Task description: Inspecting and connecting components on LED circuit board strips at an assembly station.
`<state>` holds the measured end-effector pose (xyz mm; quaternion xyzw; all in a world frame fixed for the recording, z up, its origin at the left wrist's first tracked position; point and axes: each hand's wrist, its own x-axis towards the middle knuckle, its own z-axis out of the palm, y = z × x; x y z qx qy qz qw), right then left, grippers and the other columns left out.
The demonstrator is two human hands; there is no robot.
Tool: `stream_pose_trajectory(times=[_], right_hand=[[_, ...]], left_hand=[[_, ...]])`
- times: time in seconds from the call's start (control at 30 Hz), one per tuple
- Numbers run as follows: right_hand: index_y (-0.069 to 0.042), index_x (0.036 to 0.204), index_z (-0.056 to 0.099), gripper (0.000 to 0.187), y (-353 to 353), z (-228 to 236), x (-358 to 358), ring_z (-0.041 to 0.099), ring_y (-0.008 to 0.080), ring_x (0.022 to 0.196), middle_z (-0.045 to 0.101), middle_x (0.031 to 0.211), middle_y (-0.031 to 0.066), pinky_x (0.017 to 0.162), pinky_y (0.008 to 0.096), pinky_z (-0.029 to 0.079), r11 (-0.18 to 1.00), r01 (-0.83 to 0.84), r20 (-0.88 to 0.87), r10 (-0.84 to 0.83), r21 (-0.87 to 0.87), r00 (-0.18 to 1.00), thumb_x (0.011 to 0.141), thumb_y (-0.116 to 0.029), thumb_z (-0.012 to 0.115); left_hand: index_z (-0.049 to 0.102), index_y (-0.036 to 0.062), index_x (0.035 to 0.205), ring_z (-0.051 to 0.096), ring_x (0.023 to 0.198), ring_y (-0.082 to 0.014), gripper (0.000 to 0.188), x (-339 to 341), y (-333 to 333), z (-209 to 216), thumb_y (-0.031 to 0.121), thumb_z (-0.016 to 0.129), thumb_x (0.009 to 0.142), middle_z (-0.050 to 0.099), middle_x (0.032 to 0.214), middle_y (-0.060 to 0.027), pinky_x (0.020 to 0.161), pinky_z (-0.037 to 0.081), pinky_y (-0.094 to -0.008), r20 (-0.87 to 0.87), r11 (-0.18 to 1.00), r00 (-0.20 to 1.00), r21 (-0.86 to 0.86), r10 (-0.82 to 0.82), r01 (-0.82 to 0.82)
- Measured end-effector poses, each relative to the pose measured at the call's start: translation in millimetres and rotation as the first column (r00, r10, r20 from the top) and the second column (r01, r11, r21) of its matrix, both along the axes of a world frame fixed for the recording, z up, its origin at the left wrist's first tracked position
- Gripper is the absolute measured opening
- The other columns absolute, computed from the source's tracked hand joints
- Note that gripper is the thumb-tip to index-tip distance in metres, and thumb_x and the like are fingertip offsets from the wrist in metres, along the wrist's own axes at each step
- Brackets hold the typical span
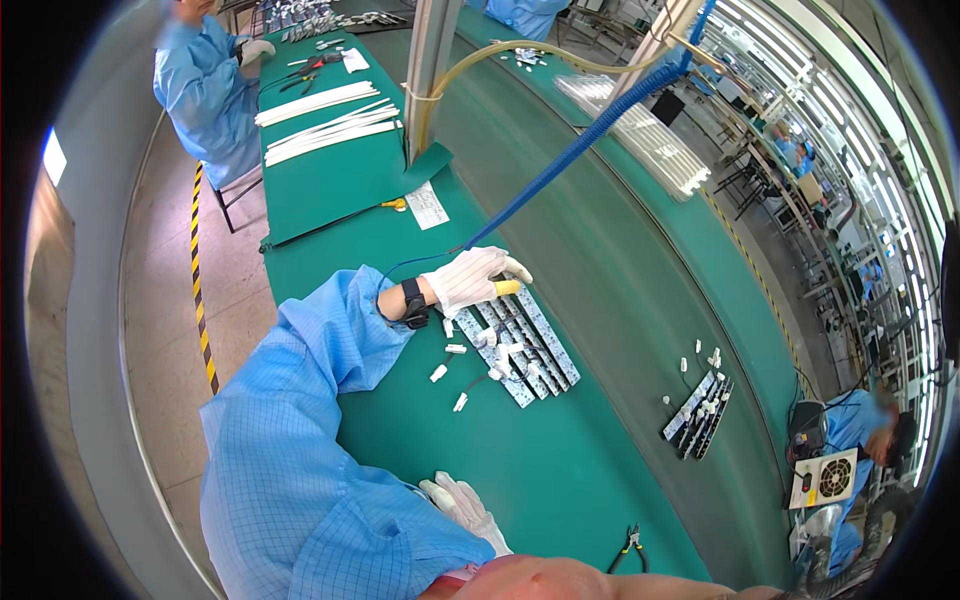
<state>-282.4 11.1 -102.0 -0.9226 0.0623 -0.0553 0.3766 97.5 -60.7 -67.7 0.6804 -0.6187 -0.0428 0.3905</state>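
Note:
My left hand (474,281), in a white striped glove with a yellow finger cot, is closed over the far end of a row of circuit board strips (545,345). The strips lie side by side on the green table, with white connectors (508,352) on short leads on top. More loose connectors (439,373) rest beside their left edge. A black band and a blue coiled cord (560,170) are at my left wrist. My right hand (465,508), also gloved, lies near my body with fingers stretched out, holding nothing; my left sleeve partly covers it.
Cutting pliers (630,548) lie at the near table edge. A second group of strips (698,414) sits on the dark conveyor belt (600,270). Beyond my left hand are a paper label (427,206), white strips (330,130) and a metal post (428,80). A co-worker (208,95) sits at far left.

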Motion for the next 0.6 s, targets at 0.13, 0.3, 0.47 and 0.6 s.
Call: stream_pose_trajectory(times=[0.13,0.3,0.47,0.6], right_hand=[[-0.016,0.140,0.048,0.048,-3.0,13.2,3.1,0.041,0.0218,0.134,0.041,0.147,0.0045,0.111,0.0362,0.033,0.999,-0.053,-0.190,0.054,0.012,0.980,0.092,-0.023,0.051],[-0.014,0.143,0.042,0.050,-9.3,-9.1,-4.2,0.029,0.0183,0.142,0.035,0.151,0.0020,0.117,0.0360,0.024,0.936,-0.218,0.080,0.248,-0.277,0.965,0.094,-0.023,0.040],[-0.014,0.142,0.044,0.050,-7.3,-4.5,-6.0,0.031,0.0189,0.141,0.037,0.150,0.0010,0.115,0.0365,0.025,0.940,-0.245,0.008,0.254,-0.238,0.967,0.093,-0.023,0.043],[-0.016,0.140,0.047,0.048,-2.7,-8.2,-0.3,0.036,0.0201,0.138,0.041,0.146,0.0002,0.113,0.0378,0.028,0.988,-0.109,0.055,0.115,-0.107,0.992,0.093,-0.023,0.045]], left_hand=[[0.068,0.0126,0.108,0.059,0.085,-0.0273,0.025,-0.2,1.5,-1.4,0.027,0.060,0.090,0.063,0.087,-0.0098,0.075,0.048,-0.0381,0.002,1.000,1.000,0.013,0.018,-0.018],[0.068,0.0113,0.109,0.060,0.088,-0.0285,0.027,-2.1,3.3,6.6,0.028,0.059,0.090,0.064,0.090,-0.0121,0.077,0.049,-0.0384,-0.010,0.998,1.000,0.054,0.018,-0.018],[0.068,0.0117,0.108,0.060,0.087,-0.0287,0.027,-3.6,3.2,8.8,0.030,0.058,0.090,0.064,0.089,-0.0119,0.076,0.048,-0.0386,-0.007,0.998,1.000,0.061,0.013,-0.012],[0.068,0.0118,0.108,0.060,0.087,-0.0288,0.027,-0.5,2.3,4.2,0.030,0.059,0.090,0.063,0.088,-0.0114,0.076,0.048,-0.0387,-0.006,1.000,1.000,0.029,0.009,-0.009]])
